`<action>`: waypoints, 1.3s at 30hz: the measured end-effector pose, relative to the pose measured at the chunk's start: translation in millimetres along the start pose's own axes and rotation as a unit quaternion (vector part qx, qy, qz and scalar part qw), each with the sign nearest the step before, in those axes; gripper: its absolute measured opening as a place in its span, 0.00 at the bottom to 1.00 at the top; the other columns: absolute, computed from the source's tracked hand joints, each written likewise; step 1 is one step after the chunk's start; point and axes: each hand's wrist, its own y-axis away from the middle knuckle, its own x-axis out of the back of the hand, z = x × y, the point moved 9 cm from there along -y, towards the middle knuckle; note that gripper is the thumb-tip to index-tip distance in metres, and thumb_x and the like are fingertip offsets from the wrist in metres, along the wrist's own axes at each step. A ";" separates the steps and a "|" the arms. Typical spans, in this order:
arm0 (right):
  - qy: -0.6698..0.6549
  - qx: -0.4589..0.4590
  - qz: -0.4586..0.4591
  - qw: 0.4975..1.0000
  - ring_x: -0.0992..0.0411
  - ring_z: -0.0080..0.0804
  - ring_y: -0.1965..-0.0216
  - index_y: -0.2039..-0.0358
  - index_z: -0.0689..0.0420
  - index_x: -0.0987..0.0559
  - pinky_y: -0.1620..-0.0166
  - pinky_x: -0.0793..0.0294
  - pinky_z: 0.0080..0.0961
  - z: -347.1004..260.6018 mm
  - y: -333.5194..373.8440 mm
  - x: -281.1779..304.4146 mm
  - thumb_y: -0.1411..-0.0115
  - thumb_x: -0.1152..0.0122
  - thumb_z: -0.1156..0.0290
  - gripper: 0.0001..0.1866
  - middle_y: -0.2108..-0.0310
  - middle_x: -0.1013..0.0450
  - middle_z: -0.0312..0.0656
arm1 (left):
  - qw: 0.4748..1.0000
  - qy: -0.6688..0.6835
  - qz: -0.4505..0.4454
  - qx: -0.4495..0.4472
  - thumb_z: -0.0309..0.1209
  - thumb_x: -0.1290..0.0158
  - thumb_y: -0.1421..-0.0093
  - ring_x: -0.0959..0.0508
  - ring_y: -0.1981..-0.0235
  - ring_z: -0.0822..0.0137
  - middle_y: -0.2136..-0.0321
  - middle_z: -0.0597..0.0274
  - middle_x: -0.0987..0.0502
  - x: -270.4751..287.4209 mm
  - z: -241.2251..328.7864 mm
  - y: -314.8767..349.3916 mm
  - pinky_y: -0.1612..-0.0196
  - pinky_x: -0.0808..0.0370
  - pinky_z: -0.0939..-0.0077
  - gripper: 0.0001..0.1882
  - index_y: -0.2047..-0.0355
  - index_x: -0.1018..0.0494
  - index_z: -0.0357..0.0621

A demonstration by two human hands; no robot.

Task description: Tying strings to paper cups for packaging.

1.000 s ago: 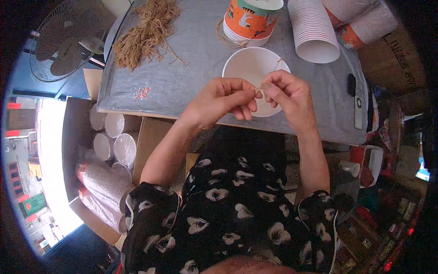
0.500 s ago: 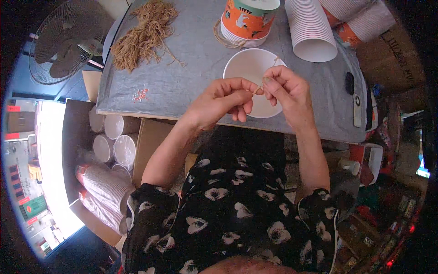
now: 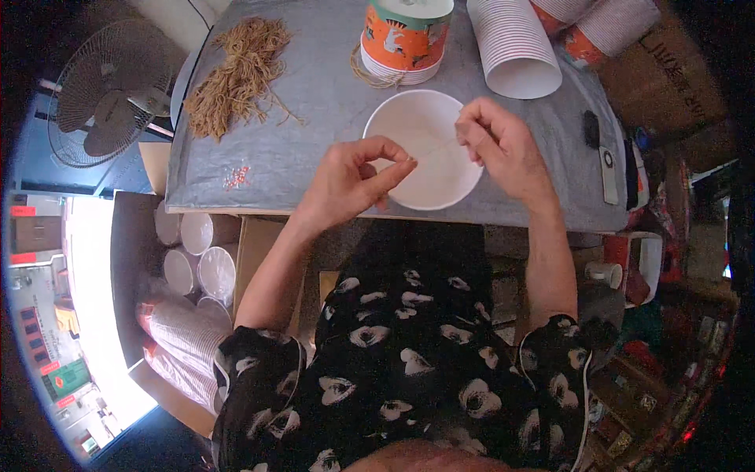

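My left hand [image 3: 354, 179] is over the near left rim of a white paper bucket [image 3: 429, 185], thumb and forefinger pinched on a bit of twine. Across the bucket's right rim, my right hand [image 3: 503, 149] pinches the same thin twine, its fingers curled in. Only a faint length of the string shows between them, above the bucket's mouth. Beyond the bucket stands a stack of orange and green printed buckets [image 3: 403, 43], with a loop of twine [image 3: 370, 77] at its foot. A bundle of loose brown twine [image 3: 240, 75] lies at the far left of the table.
Small red and white bits [image 3: 236, 178] lie on the grey-covered table [image 3: 314, 94] at left. Nested white buckets [image 3: 519, 51] lie at the far right; a phone-like object [image 3: 609, 175] is by the right edge. A fan [image 3: 110, 94] and a carton of wrapped buckets [image 3: 189, 330] are at left.
My hands were close together at the twine and have now drawn apart, the left hand moving leftward and the right hand slightly to the right. The view has shifted a little.
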 end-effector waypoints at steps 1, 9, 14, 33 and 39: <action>0.036 0.014 -0.001 0.999 0.35 0.16 0.73 0.64 0.61 0.23 0.69 0.34 0.16 -5.0 1.9 1.7 0.37 0.41 0.71 0.06 0.73 0.31 0.30 | 1.000 -0.006 0.011 -0.001 0.33 0.43 0.36 0.27 0.83 0.82 0.75 0.70 0.22 1.6 -1.8 2.3 0.82 0.30 0.86 0.09 0.64 0.22 0.38; 0.133 0.100 -0.106 0.980 0.35 0.17 0.70 0.66 0.63 0.22 0.66 0.34 0.17 1.7 5.9 -9.0 0.40 0.40 0.78 0.03 0.70 0.31 0.33 | 0.999 -0.025 0.019 0.009 0.32 0.42 0.37 0.28 0.83 0.83 0.76 0.70 0.23 -1.3 8.6 5.8 0.82 0.31 0.86 0.09 0.64 0.22 0.38; 0.050 0.133 0.054 0.988 0.31 0.18 0.72 0.66 0.60 0.21 0.71 0.32 0.17 -12.0 -2.3 24.8 0.38 0.41 0.73 0.04 0.59 0.26 0.35 | 0.999 -0.037 0.014 0.019 0.31 0.42 0.38 0.30 0.84 0.84 0.75 0.71 0.22 1.8 -5.0 9.9 0.82 0.33 0.84 0.08 0.64 0.22 0.38; 0.044 0.199 -0.021 0.979 0.27 0.21 0.65 0.51 0.60 0.21 0.61 0.26 0.17 -66.3 -99.8 7.4 0.34 0.44 0.69 0.14 0.59 0.23 0.38 | 0.985 -0.018 -0.019 -0.170 0.25 0.42 0.38 0.22 0.69 0.75 0.66 0.62 0.20 -16.2 7.3 -9.7 0.67 0.24 0.80 0.05 0.63 0.22 0.38; -0.019 0.244 0.113 0.963 0.38 0.43 0.37 0.34 0.64 0.42 0.37 0.36 0.40 -83.1 -46.8 70.7 0.41 0.37 0.48 0.44 0.35 0.42 0.52 | 0.863 0.484 0.106 -0.104 0.26 0.50 0.32 0.21 0.66 0.73 0.66 0.62 0.21 8.1 -18.2 -0.7 0.61 0.25 0.80 0.07 0.56 0.26 0.39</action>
